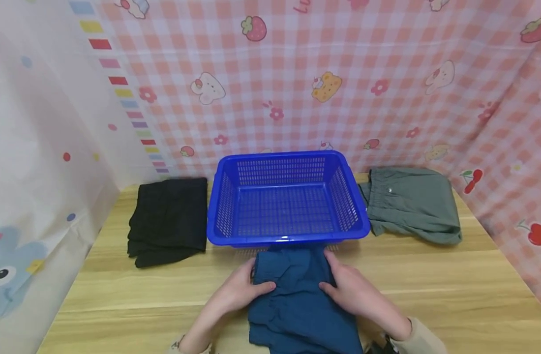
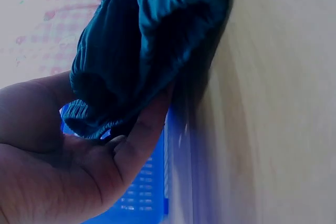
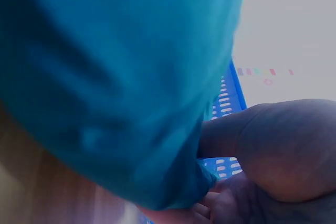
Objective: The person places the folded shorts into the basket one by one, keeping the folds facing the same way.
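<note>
Left hand: your left hand (image 1: 239,290) grips the near-left edge of the folded cloth, thumb on top, fingers underneath.
Right hand: your right hand (image 1: 354,290) holds the opposite edge in the same manner, thumb above, fingers below.
Blue garment: the dark blue garment (image 1: 301,305) lies between your two hands, in front of the basket, its far end at the near rim.
Reason for grip: the paired hold from both sides probably keeps the folded layers together and the bundle level.
Basket: the blue basket (image 1: 288,240) stands upright behind the garment, mouth upward; its central position presumably puts it within equal reach of both your hands.
Black garment: the folded black garment (image 1: 168,219) lies on the bench (image 1: 430,285), just left of the basket.
Green garment: the grey-green garment (image 1: 416,206) lies to the right, beside the basket; the side placement likely keeps the middle free for handling.
Backdrop: a checked cloth (image 1: 297,73) hangs behind the bench.
Hidden: you cannot see most of your fingertips under the cloth, nor the far end beneath the rim; whether it touches the basket wall cannot be told.
Cut off: the garment's near end and both sleeves leave the head view.
Hard to read: the right wrist view blurs the fabric.
</note>
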Available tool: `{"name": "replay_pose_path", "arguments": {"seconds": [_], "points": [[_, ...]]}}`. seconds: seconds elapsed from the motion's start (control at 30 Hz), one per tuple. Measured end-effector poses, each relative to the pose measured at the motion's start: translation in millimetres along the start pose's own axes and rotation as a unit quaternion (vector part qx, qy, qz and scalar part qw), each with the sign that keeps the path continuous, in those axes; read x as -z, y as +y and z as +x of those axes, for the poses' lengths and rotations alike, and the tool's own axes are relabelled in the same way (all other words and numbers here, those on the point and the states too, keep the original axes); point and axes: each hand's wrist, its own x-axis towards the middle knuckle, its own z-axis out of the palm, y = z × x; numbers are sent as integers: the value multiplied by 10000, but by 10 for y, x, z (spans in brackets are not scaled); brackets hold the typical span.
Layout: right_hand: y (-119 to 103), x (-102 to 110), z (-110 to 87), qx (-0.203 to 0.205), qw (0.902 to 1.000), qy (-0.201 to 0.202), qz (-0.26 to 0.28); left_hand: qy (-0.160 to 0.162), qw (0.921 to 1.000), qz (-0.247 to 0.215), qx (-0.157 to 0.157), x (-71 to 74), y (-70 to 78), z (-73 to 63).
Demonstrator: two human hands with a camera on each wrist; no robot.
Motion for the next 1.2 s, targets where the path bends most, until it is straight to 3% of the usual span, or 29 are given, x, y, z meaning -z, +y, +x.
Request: {"name": "replay_pose_path", "arguments": {"seconds": [0.2, 0.4, 0.57, 0.8, 0.9, 1.1, 1.2], "points": [[-9, 5, 1, 239, 9996, -21, 147, 187, 9996, 50, 183, 25, -1, -11], [27, 116, 33, 2, 9975, -325, 635, 324, 9975, -537, 319, 49, -21, 26], [61, 174, 66, -274, 9925, -606, 1022, 148, 9983, -561, 77, 78, -71, 51], [37, 116, 25, -121, 9936, -593, 956, 20, 9992, -338, -226, 102, -46, 16], [25, 126, 8, -72, 9929, -594, 1027, -211, 9987, -264, -374, 160, -19, 1], [11, 207, -32, 54, 9912, -698, 1127, -988, 9914, -439, -737, 356, 22, -52], [11, 252, -68, 260, 9905, -645, 1183, -1175, 9882, -549, -820, 433, 41, -93]]}}
